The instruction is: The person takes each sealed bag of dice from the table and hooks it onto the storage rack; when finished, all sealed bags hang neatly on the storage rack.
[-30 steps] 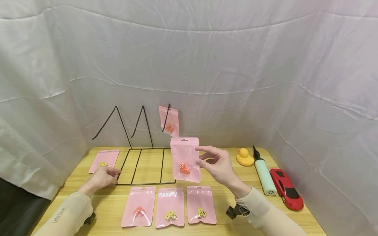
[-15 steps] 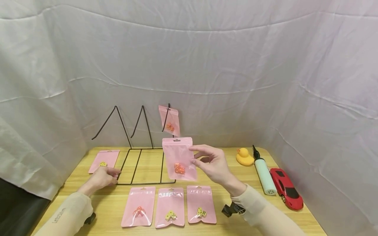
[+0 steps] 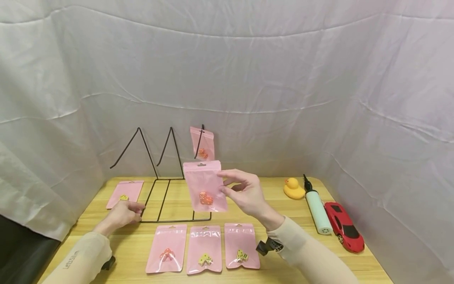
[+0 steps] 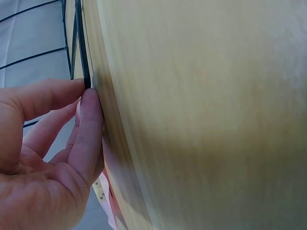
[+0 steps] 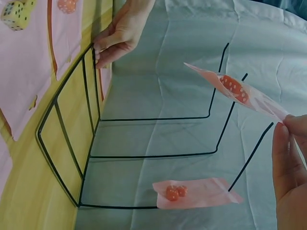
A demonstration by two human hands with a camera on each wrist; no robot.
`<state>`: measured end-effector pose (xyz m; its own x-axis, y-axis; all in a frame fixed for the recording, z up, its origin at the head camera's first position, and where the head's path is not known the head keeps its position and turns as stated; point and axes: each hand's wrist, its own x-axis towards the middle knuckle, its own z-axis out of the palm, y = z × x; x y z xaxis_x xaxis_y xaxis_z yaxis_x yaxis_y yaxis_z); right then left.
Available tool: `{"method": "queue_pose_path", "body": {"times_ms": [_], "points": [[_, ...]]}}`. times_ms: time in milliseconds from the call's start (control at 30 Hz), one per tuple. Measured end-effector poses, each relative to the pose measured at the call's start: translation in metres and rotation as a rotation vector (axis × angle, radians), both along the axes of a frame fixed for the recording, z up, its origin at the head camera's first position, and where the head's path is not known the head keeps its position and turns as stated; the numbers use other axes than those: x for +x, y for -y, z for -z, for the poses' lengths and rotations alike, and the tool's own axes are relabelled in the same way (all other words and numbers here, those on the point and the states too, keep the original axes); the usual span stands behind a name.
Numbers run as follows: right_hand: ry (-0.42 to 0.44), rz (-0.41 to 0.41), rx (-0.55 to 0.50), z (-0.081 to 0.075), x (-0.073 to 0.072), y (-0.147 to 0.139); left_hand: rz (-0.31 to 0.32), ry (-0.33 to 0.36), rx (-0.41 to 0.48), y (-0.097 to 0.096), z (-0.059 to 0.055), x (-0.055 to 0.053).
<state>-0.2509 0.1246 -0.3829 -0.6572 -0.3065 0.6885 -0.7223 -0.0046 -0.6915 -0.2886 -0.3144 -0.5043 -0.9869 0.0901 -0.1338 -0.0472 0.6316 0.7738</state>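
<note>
My right hand (image 3: 244,193) pinches the right edge of a pink zip bag (image 3: 202,179) holding orange dice. The bag hangs upright in the air, its hole at the top, in front of the black wire rack (image 3: 164,199). My left hand (image 3: 122,215) grips the rack's base at its front left; in the left wrist view thumb and fingers (image 4: 91,115) pinch the wire. Another pink bag with orange dice (image 5: 196,193) hangs on the rack's right hook. The left and middle hooks carry nothing.
Three pink bags lie in a row in front: one with orange dice (image 3: 166,240), two with yellow dice (image 3: 205,242). Another bag (image 3: 125,191) lies left of the rack. A rubber duck (image 3: 293,189), a hand pump (image 3: 318,213) and a red toy car (image 3: 343,227) stand right.
My right hand has carried its bag leftward and slightly up, closer in line with the rack's right part. The left hand has stayed on the rack's base.
</note>
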Motion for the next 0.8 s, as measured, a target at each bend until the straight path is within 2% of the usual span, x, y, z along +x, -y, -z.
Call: {"method": "queue_pose_path", "body": {"times_ms": [500,800], "points": [[-0.012,-0.046,-0.05,0.002,-0.016,0.023,0.004,0.007,0.004,0.0,0.001,0.0],[-0.017,-0.033,-0.045,0.002,-0.025,0.026,-0.002,0.005,-0.011,0.001,0.001,-0.001]]}}
